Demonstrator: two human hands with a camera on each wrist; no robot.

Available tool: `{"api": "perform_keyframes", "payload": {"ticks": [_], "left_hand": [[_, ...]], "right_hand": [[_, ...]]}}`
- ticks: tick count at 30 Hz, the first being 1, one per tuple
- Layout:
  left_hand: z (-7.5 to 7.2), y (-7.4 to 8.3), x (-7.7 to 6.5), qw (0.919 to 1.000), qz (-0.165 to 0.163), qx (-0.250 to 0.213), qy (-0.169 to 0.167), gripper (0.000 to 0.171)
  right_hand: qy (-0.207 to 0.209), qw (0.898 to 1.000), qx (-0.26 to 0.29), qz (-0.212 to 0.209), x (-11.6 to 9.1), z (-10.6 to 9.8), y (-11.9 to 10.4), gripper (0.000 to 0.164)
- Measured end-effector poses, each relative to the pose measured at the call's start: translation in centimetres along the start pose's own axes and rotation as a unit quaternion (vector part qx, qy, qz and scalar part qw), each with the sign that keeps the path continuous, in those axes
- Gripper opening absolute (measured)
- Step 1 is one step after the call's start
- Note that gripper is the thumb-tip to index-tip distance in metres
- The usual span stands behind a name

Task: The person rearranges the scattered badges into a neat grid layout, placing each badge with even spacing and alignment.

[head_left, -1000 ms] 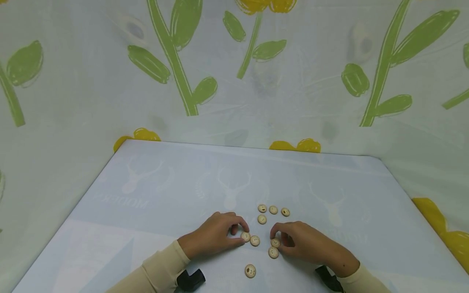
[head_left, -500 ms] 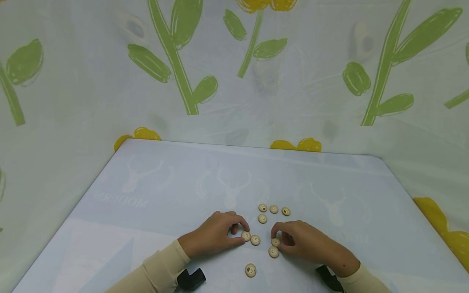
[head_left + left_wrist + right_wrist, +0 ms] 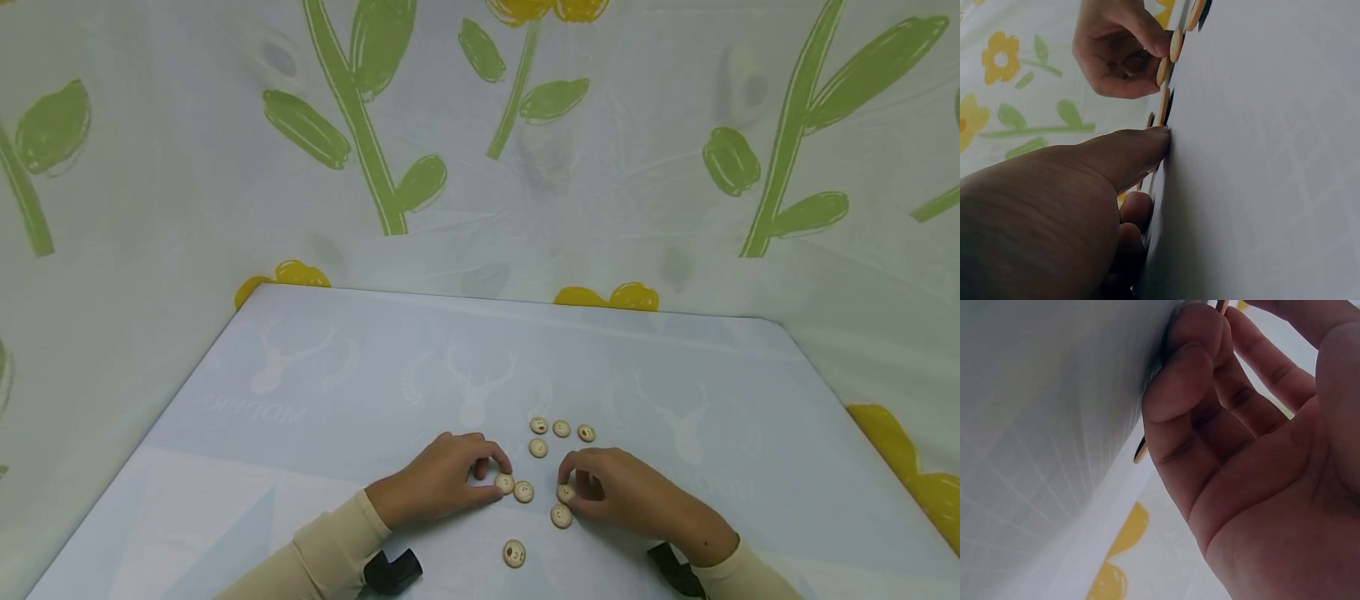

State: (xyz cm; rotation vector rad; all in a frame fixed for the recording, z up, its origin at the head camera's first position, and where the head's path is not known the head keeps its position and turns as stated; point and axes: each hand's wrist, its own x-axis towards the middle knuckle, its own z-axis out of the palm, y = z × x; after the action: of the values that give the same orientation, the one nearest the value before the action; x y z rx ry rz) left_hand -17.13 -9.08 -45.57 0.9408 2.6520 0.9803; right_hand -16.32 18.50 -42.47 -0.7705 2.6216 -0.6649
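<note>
Small, round, pale wooden discs with dark face-like marks lie on the table. In the head view my left hand (image 3: 442, 482) pinches one wooden disc (image 3: 504, 483) between thumb and index finger. Another disc (image 3: 523, 492) lies against it on the right. Opposite, my right hand (image 3: 622, 493) pinches a disc (image 3: 566, 493) by its edges, just beyond a second disc (image 3: 561, 517). The left wrist view shows the right hand (image 3: 1122, 53) beside discs seen edge-on. In the right wrist view the curled fingers of the right hand (image 3: 1241, 444) largely hide its disc.
Farther back, three discs form a short row, with the middle one (image 3: 561, 428) between two others; one more disc (image 3: 537, 448) sits in front of the row's left end. A single disc (image 3: 513, 553) lies nearest the person. The pale table (image 3: 360, 350) meets a flower-patterned curtain (image 3: 600, 208).
My right hand has shifted very slightly away from the person, its disc moving a little with it. The left hand keeps its grip in place, and the other discs stay put.
</note>
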Motion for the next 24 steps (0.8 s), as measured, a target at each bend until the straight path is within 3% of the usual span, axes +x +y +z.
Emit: {"api": "perform_keyframes", "payload": {"ticks": [12, 24], "left_hand": [[0.07, -0.03, 0.08, 1.0000, 0.006, 0.001, 0.004, 0.018], [0.06, -0.06, 0.00, 1.0000, 0.002, 0.005, 0.004, 0.019]], "right_hand": [[0.031, 0.999, 0.002, -0.005, -0.24, -0.21, 0.12, 0.011], [0.054, 0.998, 0.023, 0.034, 0.25, -0.18, -0.29, 0.015]]}}
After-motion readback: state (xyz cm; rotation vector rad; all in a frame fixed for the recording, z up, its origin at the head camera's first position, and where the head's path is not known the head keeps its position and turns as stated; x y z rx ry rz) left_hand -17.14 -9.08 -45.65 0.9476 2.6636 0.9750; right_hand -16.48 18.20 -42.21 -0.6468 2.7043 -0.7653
